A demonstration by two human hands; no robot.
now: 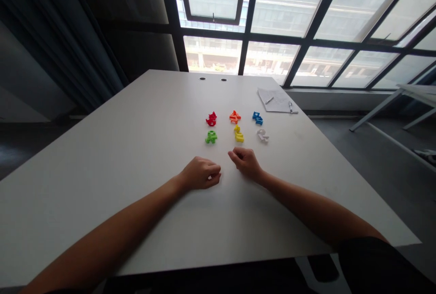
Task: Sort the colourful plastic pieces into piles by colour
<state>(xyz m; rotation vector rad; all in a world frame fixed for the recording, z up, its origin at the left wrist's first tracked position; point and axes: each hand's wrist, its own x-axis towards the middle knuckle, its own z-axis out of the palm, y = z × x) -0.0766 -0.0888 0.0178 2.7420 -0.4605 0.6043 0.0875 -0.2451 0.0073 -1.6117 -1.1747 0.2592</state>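
My left hand [202, 173] rests on the white table [119, 149], its fingers curled into a loose fist with nothing showing in it. Close by on the right, my right hand [246, 163] is also closed in a fist, with no object visible. Beyond the hands lie small plastic pieces in two rows. Nearer are green pieces [211, 137], yellow pieces [239, 136] and white pieces [262, 135]. Behind them sit red pieces [211, 120], orange pieces [235, 117] and blue pieces [258, 118]. The yellow ones are nearest my right hand; neither hand touches any piece.
A sheet of paper [277, 101] with two pens lies near the table's right edge. Two round cable holes [224, 80] are at the far end. Windows rise behind, a dark curtain [64, 26] hangs left, and another table [420, 94] stands right.
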